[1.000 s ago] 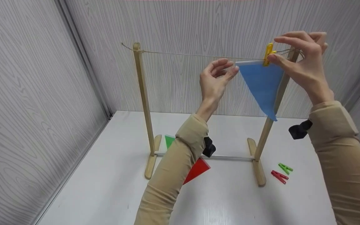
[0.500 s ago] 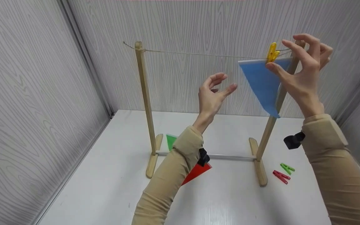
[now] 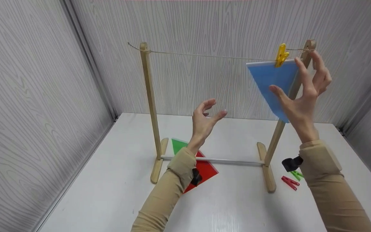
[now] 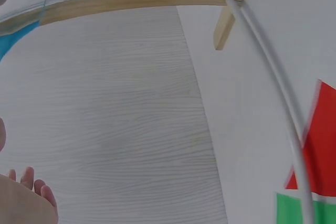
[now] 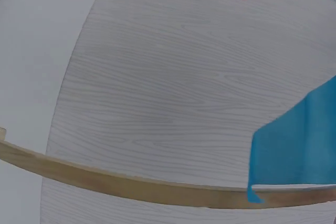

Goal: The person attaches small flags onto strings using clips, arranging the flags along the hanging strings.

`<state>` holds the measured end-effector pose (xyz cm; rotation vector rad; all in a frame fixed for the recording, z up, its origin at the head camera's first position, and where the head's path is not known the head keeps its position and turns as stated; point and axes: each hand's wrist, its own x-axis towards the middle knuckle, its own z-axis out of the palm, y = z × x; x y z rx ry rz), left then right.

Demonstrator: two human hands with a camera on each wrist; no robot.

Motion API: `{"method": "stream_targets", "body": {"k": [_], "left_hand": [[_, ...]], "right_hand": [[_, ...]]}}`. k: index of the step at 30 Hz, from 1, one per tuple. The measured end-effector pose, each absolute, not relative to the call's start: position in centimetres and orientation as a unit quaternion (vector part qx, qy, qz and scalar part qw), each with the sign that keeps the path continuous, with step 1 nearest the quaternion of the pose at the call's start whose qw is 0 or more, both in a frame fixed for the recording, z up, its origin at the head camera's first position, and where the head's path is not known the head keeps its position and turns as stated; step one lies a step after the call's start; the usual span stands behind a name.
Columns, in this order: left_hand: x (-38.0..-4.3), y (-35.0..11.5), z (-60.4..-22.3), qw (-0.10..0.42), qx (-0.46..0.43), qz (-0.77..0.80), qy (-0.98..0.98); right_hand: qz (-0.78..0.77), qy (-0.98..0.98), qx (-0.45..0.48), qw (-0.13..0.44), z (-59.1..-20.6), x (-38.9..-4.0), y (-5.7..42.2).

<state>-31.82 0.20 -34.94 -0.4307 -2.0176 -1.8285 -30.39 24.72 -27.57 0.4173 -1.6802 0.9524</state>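
Note:
A blue triangular flag [image 3: 266, 75] hangs from the string [image 3: 204, 56] near the right post, its white top edge pinched by a yellow clothespin [image 3: 281, 55]. My right hand [image 3: 304, 87] is just in front of the flag, thumb and fingers spread apart, holding nothing. Lower and to the left, my left hand [image 3: 204, 120] hovers in the middle of the frame with loosely bent fingers and nothing in them. In the right wrist view the flag [image 5: 294, 150] overlaps the wooden post [image 5: 131, 184].
The wooden stand has two upright posts, the left one [image 3: 150, 100] among them, joined by a white rod [image 3: 233, 160]. A green flag [image 3: 178, 145] and a red flag [image 3: 206, 170] lie on the white table [image 3: 108, 180]. Red [image 3: 290, 182] and green clothespins [image 3: 297, 175] lie at right.
My left hand has left the flag's corner and moved down and left. The right hand has let go of the yellow clothespin and lowered; the flag stays hanging.

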Motion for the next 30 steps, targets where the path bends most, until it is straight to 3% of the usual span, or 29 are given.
{"method": "stream_targets", "body": {"k": [9,18,25,30], "left_hand": [[-31.5,-2.0,-40.9,0.168,-0.124,-0.638,-0.741],[-30.4,-3.5,-45.5,0.138,-0.125,-0.600,-0.778],[-29.4,-4.6,-48.0,0.099,-0.060,-0.599,-0.793],[-29.2,-5.3,-49.0,0.090,-0.041,-0.585,-0.805]], "right_hand": [[0.444,-0.693,0.165,0.543,-33.7,-29.6,23.7],[0.504,-0.705,0.127,0.483,-41.8,-28.8,22.1],[0.532,-0.721,0.093,0.434,-44.7,-26.5,19.7],[0.549,-0.732,0.081,0.397,-48.0,-26.8,19.2]]}}
